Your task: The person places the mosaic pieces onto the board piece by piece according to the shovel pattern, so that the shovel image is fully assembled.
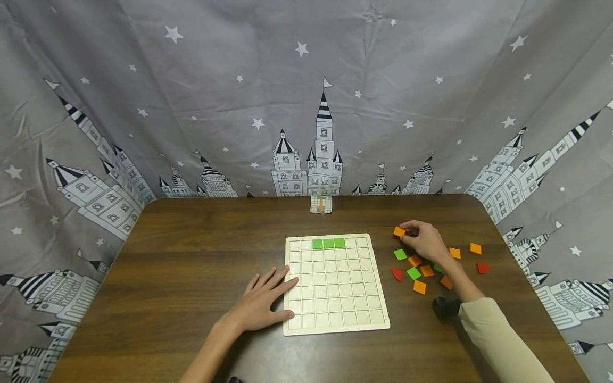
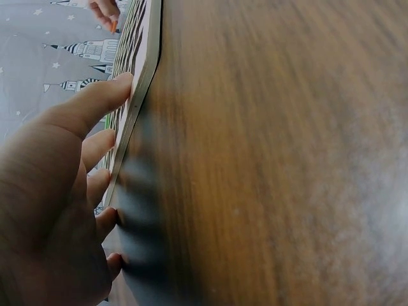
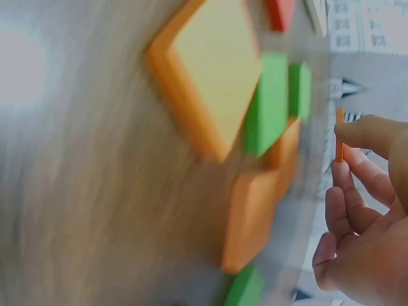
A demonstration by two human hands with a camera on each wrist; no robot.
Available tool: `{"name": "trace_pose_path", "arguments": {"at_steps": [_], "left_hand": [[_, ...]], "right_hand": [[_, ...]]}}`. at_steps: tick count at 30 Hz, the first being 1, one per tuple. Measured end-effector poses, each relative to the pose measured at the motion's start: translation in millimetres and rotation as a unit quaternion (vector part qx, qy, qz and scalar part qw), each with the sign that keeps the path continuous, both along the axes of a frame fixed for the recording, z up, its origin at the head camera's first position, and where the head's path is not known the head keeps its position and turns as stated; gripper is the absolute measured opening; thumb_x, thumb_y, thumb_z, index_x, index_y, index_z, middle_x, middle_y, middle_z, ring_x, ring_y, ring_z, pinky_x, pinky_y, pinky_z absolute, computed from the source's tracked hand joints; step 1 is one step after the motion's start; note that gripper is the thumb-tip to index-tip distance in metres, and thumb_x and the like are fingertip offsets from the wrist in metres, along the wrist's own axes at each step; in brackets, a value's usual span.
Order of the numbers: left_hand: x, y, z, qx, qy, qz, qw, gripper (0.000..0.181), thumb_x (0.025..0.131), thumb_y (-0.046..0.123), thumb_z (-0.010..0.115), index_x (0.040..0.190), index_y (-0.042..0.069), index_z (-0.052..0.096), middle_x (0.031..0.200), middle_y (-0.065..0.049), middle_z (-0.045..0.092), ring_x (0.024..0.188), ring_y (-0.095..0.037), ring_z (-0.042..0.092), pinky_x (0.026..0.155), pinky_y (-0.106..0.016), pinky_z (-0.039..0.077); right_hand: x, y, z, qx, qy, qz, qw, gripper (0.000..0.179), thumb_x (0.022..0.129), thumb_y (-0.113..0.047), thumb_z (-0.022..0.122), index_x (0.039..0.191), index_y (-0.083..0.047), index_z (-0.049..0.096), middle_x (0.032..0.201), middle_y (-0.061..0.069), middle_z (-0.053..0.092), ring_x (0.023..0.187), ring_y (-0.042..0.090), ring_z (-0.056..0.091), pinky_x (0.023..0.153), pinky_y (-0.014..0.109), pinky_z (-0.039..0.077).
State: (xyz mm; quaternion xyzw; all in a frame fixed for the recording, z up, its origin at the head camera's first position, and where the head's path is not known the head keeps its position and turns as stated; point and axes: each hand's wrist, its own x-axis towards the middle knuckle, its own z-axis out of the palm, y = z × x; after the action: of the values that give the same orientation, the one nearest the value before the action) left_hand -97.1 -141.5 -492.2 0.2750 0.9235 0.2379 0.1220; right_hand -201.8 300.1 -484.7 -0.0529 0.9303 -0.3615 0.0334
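Observation:
A cream grid board [image 1: 335,332] lies on the wooden table, with three green square tiles [image 1: 328,243] side by side in its far row. My left hand [image 1: 263,303] rests at the board's left edge, fingers spread, thumb and fingertips touching the rim; in the left wrist view its thumb [image 2: 105,99] lies against the edge. Right of the board, my right hand [image 1: 425,242] pinches an orange square tile [image 1: 399,232] between thumb and fingers. The right wrist view shows this tile edge-on, above the scattered tiles.
Loose orange tiles [image 1: 419,287], green tiles [image 1: 400,255] and red quarter-round tiles [image 1: 397,274] lie scattered right of the board. A small card [image 1: 321,204] with a printed grid pattern stands at the table's back edge. Behind hangs a grey castle-print curtain [image 1: 215,106].

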Motion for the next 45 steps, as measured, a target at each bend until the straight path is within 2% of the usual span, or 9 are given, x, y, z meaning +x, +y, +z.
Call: {"name": "trace_pose_path", "arguments": {"at_steps": [4,11,19,28,36,45], "left_hand": [[0.3,0.3,0.5,-0.002,0.000,0.001,1.0000,0.071,0.092,0.046,0.068,0.152,0.017,0.045,0.162,-0.011,0.027,0.148,-0.040,0.018,0.112,-0.067,0.010],[-0.4,-0.2,-0.9,-0.002,0.000,0.000,1.0000,0.071,0.092,0.047,0.068,0.152,0.016,0.046,0.162,-0.012,0.027,0.148,-0.041,0.018,0.112,-0.068,0.010],[-1.4,0.0,-2.5,-0.007,-0.003,0.000,1.0000,0.071,0.092,0.046,0.068,0.153,0.017,0.045,0.163,-0.010,0.026,0.148,-0.039,0.017,0.112,-0.067,0.009],[-1.5,-0.5,-2.5,-0.001,-0.003,-0.001,1.0000,0.071,0.092,0.047,0.068,0.153,0.017,0.045,0.162,-0.011,0.026,0.148,-0.040,0.017,0.112,-0.067,0.009],[-2.3,0.0,-5.2,-0.012,-0.001,0.000,0.9999,0.072,0.092,0.048,0.068,0.153,0.019,0.044,0.163,-0.009,0.024,0.149,-0.038,0.016,0.113,-0.066,0.009],[-2.3,-0.5,-5.9,-0.009,0.003,0.000,1.0000,0.071,0.092,0.048,0.068,0.153,0.019,0.045,0.163,-0.010,0.025,0.148,-0.039,0.017,0.112,-0.067,0.010]], "right_hand": [[1.5,-15,6.7,-0.025,0.011,0.017,0.9995,0.032,0.094,-0.008,0.067,0.124,0.002,0.065,0.125,0.024,0.063,0.110,0.040,0.061,0.083,0.048,0.052],[6.1,-47,17.8,-0.051,0.028,0.045,0.9973,0.030,0.093,-0.008,0.070,0.122,-0.001,0.069,0.126,0.020,0.063,0.111,0.039,0.060,0.089,0.053,0.050],[11.8,-82,20.9,-0.078,0.037,0.092,0.9920,0.029,0.091,-0.007,0.072,0.120,-0.004,0.072,0.124,0.014,0.065,0.109,0.037,0.060,0.089,0.053,0.049],[11.8,-114,8.4,-0.081,0.016,0.130,0.9880,0.028,0.089,-0.006,0.068,0.117,-0.004,0.073,0.117,0.010,0.069,0.106,0.032,0.057,0.086,0.046,0.049],[11.7,-136,-3.3,-0.056,0.005,0.125,0.9906,0.029,0.084,-0.004,0.073,0.113,-0.006,0.075,0.117,0.009,0.069,0.108,0.031,0.062,0.091,0.047,0.050],[9.6,-145,-7.2,-0.039,0.012,0.112,0.9929,0.030,0.079,-0.002,0.072,0.108,-0.007,0.077,0.113,0.008,0.070,0.109,0.029,0.062,0.091,0.045,0.049]]}}
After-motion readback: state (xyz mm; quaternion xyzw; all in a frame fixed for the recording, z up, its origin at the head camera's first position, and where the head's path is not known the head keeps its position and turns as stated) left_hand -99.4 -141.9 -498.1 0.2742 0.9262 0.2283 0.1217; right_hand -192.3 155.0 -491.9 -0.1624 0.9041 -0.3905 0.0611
